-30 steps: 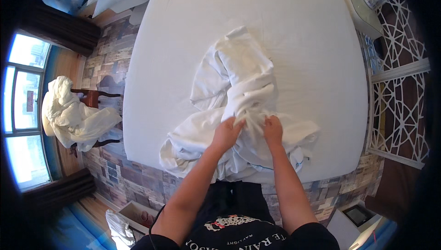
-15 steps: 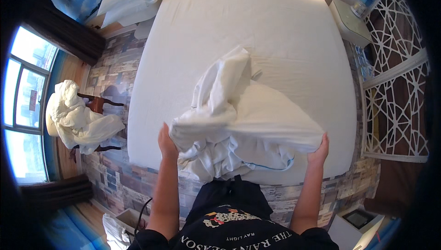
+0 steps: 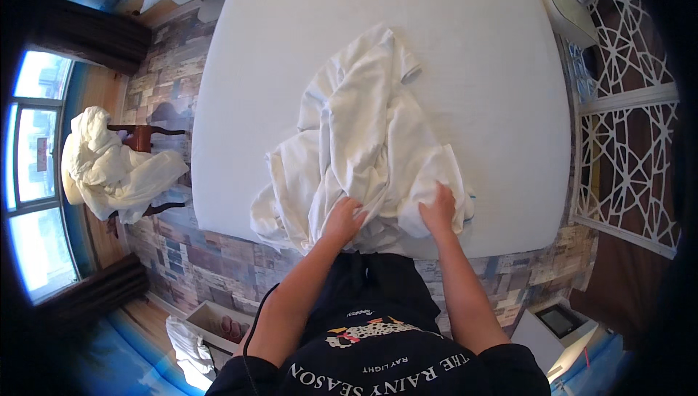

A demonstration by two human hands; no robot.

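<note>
A crumpled piece of white bed linen point(image 3: 356, 120) lies heaped near the front edge of the bed, rising to a narrow peak toward the middle. It has deep folds, and a bit of light-blue edging shows at its right side. My left hand point(image 3: 343, 220) is closed on the folds at the near middle of the heap. Farther right, my right hand point(image 3: 438, 210) grips the cloth near its right edge, with the fingertips partly sunk in the fabric. Between the hands the linen hangs in loose gathers.
Under the linen is a wide bed with a smooth white sheet point(image 3: 480, 105). At left, a wooden chair carries a bundled white duvet point(image 3: 109, 170). A white nightstand point(image 3: 567, 7) and white lattice screen point(image 3: 625, 156) stand at right. Behind me are an open drawer point(image 3: 218, 323) and white cabinet point(image 3: 552, 330).
My hands have come closer together and inward from the spread cloth's two ends. The linen went from stretched wide between them to a gathered heap. The view has shifted toward the near side.
</note>
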